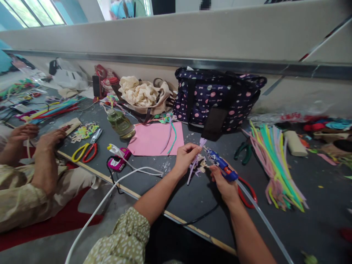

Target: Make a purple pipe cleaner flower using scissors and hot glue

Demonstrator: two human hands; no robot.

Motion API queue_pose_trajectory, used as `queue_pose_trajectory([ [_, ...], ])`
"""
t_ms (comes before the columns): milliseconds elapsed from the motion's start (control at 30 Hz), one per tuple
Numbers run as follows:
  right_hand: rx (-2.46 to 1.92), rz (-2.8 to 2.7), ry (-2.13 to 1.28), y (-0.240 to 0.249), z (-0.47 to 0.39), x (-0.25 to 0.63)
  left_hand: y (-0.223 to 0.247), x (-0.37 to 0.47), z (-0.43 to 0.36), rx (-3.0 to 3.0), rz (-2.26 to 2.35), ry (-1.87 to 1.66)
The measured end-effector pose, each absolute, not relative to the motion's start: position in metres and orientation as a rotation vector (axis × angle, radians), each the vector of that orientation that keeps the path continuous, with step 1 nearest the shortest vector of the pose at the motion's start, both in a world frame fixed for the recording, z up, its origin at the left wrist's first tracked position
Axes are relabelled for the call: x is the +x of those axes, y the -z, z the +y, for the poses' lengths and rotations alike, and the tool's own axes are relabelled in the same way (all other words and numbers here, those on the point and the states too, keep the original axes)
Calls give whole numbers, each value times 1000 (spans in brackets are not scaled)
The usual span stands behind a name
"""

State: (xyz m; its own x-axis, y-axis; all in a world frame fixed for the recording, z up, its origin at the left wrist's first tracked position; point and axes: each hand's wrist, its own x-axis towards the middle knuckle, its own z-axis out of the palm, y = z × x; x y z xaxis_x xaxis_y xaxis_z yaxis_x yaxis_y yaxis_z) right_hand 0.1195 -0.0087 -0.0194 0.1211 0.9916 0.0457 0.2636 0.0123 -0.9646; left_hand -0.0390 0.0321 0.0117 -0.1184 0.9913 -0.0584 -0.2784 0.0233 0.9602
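My left hand (187, 157) pinches a lavender pipe cleaner (191, 171) whose upper end has a small lilac tuft. My right hand (226, 186) is wrapped round a blue glue gun (220, 161), its nozzle close to the lavender piece; I cannot tell if they touch. A long clear glue stick (268, 223) runs out of the gun's back toward the lower right. Below the hands lies a small heap of cream and lilac scraps (202, 165). A red-handled tool (250, 194) lies partly hidden behind my right hand.
Pink paper (154, 137) with two pipe cleaners, a glass bottle (119, 123), a magenta power strip (119, 160) and scissors (88, 148) lie left. Right are green-handled pliers (244, 151) and a pipe-cleaner bundle (277, 168). A phone (215, 123) leans on a bag (187, 95). A co-worker's hands (51, 137) work far left.
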Motion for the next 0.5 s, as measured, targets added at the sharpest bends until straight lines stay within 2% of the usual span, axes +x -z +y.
queue_pose_trajectory([
  [500,-1452,-1305,-902,6,-5,118,-13,-44,34,909,1106,-1461],
])
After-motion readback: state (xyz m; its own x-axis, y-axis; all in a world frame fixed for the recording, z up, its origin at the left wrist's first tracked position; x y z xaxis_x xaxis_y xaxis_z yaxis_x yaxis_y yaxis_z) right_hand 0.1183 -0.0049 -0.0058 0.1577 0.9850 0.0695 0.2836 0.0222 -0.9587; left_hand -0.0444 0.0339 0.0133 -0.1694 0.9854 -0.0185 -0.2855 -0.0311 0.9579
